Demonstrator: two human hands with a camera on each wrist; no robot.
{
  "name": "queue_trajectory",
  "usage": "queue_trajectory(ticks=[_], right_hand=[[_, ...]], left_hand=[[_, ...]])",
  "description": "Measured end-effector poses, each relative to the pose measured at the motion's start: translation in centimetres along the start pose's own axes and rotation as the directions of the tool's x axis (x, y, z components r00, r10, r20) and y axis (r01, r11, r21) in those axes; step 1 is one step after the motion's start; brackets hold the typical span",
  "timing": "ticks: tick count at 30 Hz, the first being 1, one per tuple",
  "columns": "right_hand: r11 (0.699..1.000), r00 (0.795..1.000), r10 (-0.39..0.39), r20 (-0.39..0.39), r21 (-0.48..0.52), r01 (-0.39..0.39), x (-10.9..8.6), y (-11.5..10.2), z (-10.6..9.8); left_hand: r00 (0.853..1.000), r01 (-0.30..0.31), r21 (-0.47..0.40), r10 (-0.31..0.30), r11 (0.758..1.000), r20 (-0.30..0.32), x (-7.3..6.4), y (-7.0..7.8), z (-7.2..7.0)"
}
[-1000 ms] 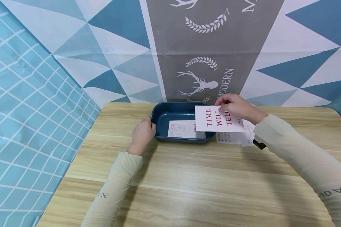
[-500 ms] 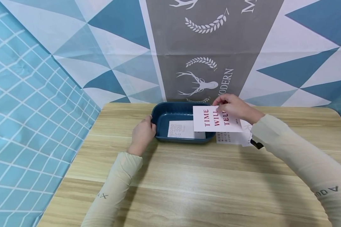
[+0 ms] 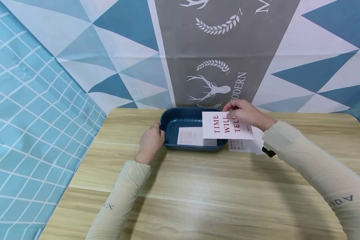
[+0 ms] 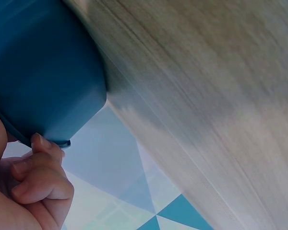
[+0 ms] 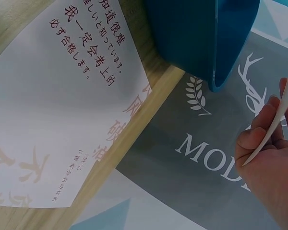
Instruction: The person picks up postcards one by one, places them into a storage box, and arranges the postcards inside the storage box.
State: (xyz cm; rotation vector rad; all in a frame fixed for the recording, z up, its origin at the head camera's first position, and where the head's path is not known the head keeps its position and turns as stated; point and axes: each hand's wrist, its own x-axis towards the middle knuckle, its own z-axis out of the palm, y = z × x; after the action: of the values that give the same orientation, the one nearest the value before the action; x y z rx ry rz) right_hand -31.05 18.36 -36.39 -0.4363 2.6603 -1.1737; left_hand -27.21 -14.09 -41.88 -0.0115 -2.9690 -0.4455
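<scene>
the landmark is the blue tray, which stands upright near the far edge of the wooden table. the left hand grips the tray's left end; its fingers are curled, with fingertips against the outer wall at the rim. the thumb's exact placement cannot be told.

the right hand pinches a white card between thumb and bent fingers, leaving only the card's thickness between them. this card carries the red words "time will tell". it is raised above the tray's right end, covering part of the tray from the head view. the right wrist view shows it nearly edge-on.

a printed slip lies on the tray floor, toward the near side; its upper right part is hidden by the raised card. just right of the tray, loose papers lie overlapping on the table, printed with rows of characters and partly covered by the right hand and sleeve.

behind the tray hangs a patterned cloth with a white deer head on a grey band. well left of the tray is a blue sheet with white grid lines.
</scene>
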Motion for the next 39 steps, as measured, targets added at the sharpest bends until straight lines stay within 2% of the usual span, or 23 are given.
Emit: queue_trajectory(ticks=[32, 39], right_hand=[[1.000, 1.000, 0.018, -0.010, -0.002, -0.018, 1.1, -0.4, 0.7], [1.000, 1.000, -0.003, -0.010, 0.013, 0.003, 1.4, -0.7, 1.0]], left_hand=[[1.000, -0.002, -0.002, 0.002, 1.000, 0.009, 0.0, -0.1, 0.0], [1.000, 0.002, -0.008, -0.002, 1.000, 0.004, 0.0, -0.1, 0.0]])
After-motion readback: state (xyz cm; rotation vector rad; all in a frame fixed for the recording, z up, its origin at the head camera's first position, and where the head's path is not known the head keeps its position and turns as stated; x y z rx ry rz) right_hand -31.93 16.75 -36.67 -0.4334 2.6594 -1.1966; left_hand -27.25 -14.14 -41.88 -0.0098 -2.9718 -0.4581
